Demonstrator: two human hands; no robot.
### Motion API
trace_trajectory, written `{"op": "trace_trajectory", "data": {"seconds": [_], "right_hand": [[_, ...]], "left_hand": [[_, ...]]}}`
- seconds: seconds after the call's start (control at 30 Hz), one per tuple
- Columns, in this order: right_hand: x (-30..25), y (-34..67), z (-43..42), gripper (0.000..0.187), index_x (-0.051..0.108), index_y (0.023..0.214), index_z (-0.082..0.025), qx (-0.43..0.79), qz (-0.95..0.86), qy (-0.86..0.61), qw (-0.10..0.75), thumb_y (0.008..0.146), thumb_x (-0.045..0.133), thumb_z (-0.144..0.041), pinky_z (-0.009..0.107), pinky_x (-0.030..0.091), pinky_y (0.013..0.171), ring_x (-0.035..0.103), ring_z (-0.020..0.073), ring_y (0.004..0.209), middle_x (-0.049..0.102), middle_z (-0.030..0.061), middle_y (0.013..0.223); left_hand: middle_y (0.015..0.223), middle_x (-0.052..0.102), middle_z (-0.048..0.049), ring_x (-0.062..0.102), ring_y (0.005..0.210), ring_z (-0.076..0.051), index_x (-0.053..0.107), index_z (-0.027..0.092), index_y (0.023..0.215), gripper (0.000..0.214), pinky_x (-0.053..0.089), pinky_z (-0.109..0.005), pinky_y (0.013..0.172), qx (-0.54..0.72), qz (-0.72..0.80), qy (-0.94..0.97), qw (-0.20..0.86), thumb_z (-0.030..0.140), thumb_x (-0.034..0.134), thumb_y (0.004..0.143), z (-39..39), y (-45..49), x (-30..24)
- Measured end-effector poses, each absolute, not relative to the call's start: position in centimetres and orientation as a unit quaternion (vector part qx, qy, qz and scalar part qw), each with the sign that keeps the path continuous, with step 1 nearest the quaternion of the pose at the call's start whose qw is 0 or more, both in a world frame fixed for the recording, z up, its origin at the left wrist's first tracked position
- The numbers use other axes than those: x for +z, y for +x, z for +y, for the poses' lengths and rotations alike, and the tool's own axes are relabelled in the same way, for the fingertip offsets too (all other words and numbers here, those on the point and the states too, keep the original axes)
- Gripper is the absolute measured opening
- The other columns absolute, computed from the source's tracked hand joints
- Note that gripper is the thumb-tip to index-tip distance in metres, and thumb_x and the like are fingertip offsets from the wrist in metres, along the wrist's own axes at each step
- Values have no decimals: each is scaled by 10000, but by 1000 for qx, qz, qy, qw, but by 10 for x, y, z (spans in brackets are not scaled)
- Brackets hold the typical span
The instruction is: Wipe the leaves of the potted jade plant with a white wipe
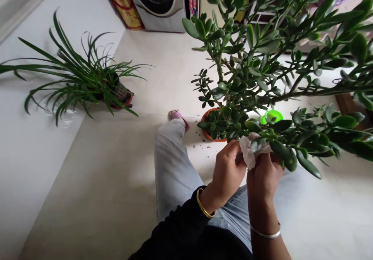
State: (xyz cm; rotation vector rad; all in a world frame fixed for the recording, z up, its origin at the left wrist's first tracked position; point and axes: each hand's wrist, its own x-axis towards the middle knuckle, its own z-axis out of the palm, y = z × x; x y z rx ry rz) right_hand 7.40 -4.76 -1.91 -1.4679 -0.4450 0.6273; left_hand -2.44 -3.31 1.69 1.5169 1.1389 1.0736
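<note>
A large jade plant (233, 81) with thick green leaves grows from an orange pot (207, 131) on the floor. Among its lower leaves, a crumpled white tissue (247, 153) is wrapped partly around a leaf. My left hand (229, 170), with a gold bangle at the wrist, is closed on the tissue's left side. Close beside it, my right hand (265, 176), wearing a silver bangle, is closed at the tissue's lower right edge, under the leaves. The fingertips of both hands are partly hidden.
At left, a long-leaved plant stands in a dark pot (124, 96). A washing machine (163, 17) and a yellow bag (122, 3) are at the back. A bright green container (272, 116) sits behind the jade leaves. Small bits of debris lie beside the orange pot.
</note>
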Motion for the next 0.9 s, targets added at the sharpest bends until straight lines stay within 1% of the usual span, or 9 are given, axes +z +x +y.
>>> {"op": "trace_trajectory", "data": {"seconds": [0.1,0.2,0.27,0.37,0.43,0.5,0.67,0.77,0.9], "right_hand": [[-1,64,-46,287,715,1076,-206,297,-166,-647,682,819,743,-330,435,581,1054,712,245,1146,751,67,1177],[10,59,-46,323,711,965,-226,323,-115,-625,701,699,871,-318,420,567,1086,732,209,1051,766,26,1104],[9,60,-47,347,705,935,-224,323,-100,-621,707,667,893,-341,422,567,1085,739,204,1012,768,21,1081],[-3,67,-48,295,714,976,-202,284,-144,-663,678,769,807,-390,441,602,1000,741,235,1004,769,58,1053],[-10,73,-50,250,719,997,-188,251,-199,-690,649,845,727,-386,433,618,925,736,256,1013,767,86,1030],[-14,75,-51,216,720,987,-184,234,-228,-695,640,878,688,-368,413,619,879,732,257,1003,762,91,1002],[-6,66,-53,126,707,895,-206,270,-196,-663,670,818,754,-294,348,607,853,721,202,910,720,11,853],[-2,59,-51,188,715,965,-233,312,-166,-606,713,789,773,-266,354,602,914,723,192,964,730,-4,909],[-4,57,-48,324,707,1076,-256,298,-146,-604,724,763,792,-268,387,600,952,721,205,1033,741,-3,992]], "left_hand": [[801,657,5,620,742,-126,631,181,910,120,505,-221,669,445,476,577,493,66,644,879,-34,-22,18],[780,636,13,597,717,-118,593,186,860,137,494,-218,652,461,482,560,492,54,627,875,-35,-19,16],[772,626,14,587,708,-120,572,190,852,139,491,-223,649,459,486,562,486,68,628,887,-36,-18,14],[816,653,-4,625,742,-138,571,194,892,126,508,-240,672,451,490,584,465,85,634,899,-39,-16,10],[859,677,-24,664,787,-159,578,195,934,132,530,-256,698,451,485,605,442,73,617,902,-41,-16,8],[876,687,-37,685,811,-174,580,196,961,139,548,-271,716,455,480,618,425,68,599,911,-42,-15,6],[903,702,-40,692,832,-171,577,204,953,99,579,-280,757,461,488,597,439,109,597,938,-41,-15,1],[962,726,-53,717,895,-175,609,207,1028,68,600,-294,822,503,484,554,454,180,591,969,-41,-20,0],[1121,740,-94,732,1060,-207,620,214,1208,232,609,-340,944,557,464,538,430,251,493,1018,-39,-34,9]]}}
